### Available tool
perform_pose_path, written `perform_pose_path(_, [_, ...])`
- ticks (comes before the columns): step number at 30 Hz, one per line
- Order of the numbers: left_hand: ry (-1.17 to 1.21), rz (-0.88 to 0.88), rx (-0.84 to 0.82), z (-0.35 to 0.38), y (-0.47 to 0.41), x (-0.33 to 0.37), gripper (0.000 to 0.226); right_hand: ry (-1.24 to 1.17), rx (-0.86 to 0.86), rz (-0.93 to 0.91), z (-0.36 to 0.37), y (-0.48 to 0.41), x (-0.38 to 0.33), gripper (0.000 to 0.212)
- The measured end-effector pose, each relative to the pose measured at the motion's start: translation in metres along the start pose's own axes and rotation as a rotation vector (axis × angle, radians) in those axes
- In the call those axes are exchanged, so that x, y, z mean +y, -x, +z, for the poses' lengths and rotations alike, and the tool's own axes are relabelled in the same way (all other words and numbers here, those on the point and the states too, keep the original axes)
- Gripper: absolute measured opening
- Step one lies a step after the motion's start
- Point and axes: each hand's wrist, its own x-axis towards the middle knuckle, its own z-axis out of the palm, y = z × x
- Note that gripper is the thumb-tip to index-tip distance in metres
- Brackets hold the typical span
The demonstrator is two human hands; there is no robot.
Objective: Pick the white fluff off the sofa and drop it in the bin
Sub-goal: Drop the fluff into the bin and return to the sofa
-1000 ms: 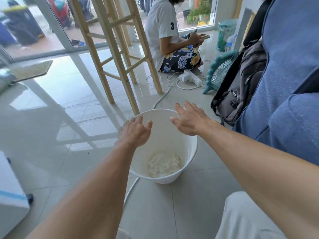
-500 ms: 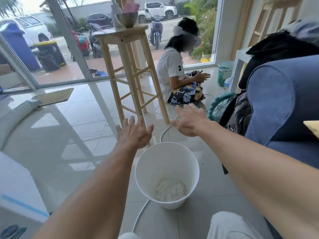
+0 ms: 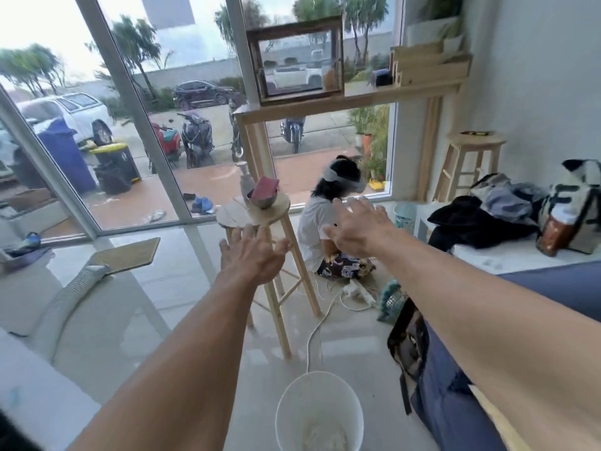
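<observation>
Your left hand (image 3: pixel 252 255) and your right hand (image 3: pixel 359 227) both reach out in front of you with fingers spread wide and nothing in either palm. The white bin (image 3: pixel 320 411) stands on the tiled floor (image 3: pixel 130 320) below and between your forearms, at the bottom edge of the view, and a heap of white fluff (image 3: pixel 320 436) lies in its bottom. The blue sofa (image 3: pixel 455 395) sits just to the right of the bin, under your right forearm; no loose fluff shows on the part of it you can see. A white cable (image 3: pixel 313 333) runs across the floor from behind the bin towards a power strip (image 3: pixel 359 292). Past your left hand stands a wooden stool (image 3: pixel 276 281) carrying a metal bowl (image 3: pixel 261 200). Beyond it a person (image 3: pixel 320 229) sits on the floor with their back to you. Motion blur softens everything, and no brand, label or writing is readable anywhere.
</observation>
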Motion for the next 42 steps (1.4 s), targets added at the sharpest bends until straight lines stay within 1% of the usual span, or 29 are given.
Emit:
perform_pose_path(4, [0.005, 0.025, 0.024, -0.082, 0.002, 0.019, 0.064, 0.022, 0.037, 0.016, -0.083, 0.008, 0.005, 0.07])
perform_pose_path(7, [0.022, 0.073, 0.035, -0.117, 0.003, 0.036, 0.066, 0.038, 0.062, 0.042, -0.12, 0.021, 0.015, 0.07])
perform_pose_path(11, [0.034, 0.148, 0.049, -0.133, 0.008, 0.063, 0.07, 0.044, 0.062, 0.127, -0.143, 0.05, 0.035, 0.07])
perform_pose_path(13, [0.022, 0.221, 0.034, -0.138, 0.013, 0.086, 0.07, 0.075, 0.064, 0.21, -0.153, 0.073, 0.053, 0.07])
perform_pose_path(16, [0.034, 0.38, 0.03, -0.138, 0.025, 0.127, 0.068, 0.091, 0.078, 0.349, -0.165, 0.115, 0.084, 0.071])
perform_pose_path(19, [0.053, 0.515, 0.021, -0.139, 0.042, 0.166, 0.071, 0.106, 0.107, 0.472, -0.175, 0.16, 0.11, 0.071])
perform_pose_path(22, [0.064, 0.676, -0.009, -0.145, 0.079, 0.21, 0.07, 0.131, 0.167, 0.622, -0.184, 0.221, 0.13, 0.065])
perform_pose_path(25, [0.112, 0.799, -0.003, -0.147, 0.115, 0.244, 0.067, 0.125, 0.167, 0.737, -0.19, 0.28, 0.141, 0.066])
perform_pose_path(27, [0.145, 0.911, -0.027, -0.145, 0.147, 0.274, 0.065, 0.139, 0.176, 0.851, -0.19, 0.332, 0.149, 0.066])
perform_pose_path(29, [0.141, 0.931, -0.021, -0.144, 0.165, 0.29, 0.064, 0.125, 0.178, 0.904, -0.192, 0.36, 0.154, 0.066])
perform_pose_path(31, [0.137, 1.047, -0.043, -0.142, 0.204, 0.319, 0.065, 0.133, 0.175, 1.029, -0.194, 0.413, 0.157, 0.067])
perform_pose_path(34, [0.155, 1.178, -0.05, -0.143, 0.261, 0.351, 0.066, 0.133, 0.19, 1.168, -0.196, 0.484, 0.163, 0.068])
perform_pose_path(38, [0.165, 1.313, -0.076, -0.147, 0.342, 0.385, 0.07, 0.127, 0.227, 1.296, -0.199, 0.578, 0.162, 0.067])
perform_pose_path(42, [0.187, 1.4, -0.071, -0.151, 0.42, 0.412, 0.067, 0.115, 0.239, 1.401, -0.197, 0.662, 0.155, 0.065])
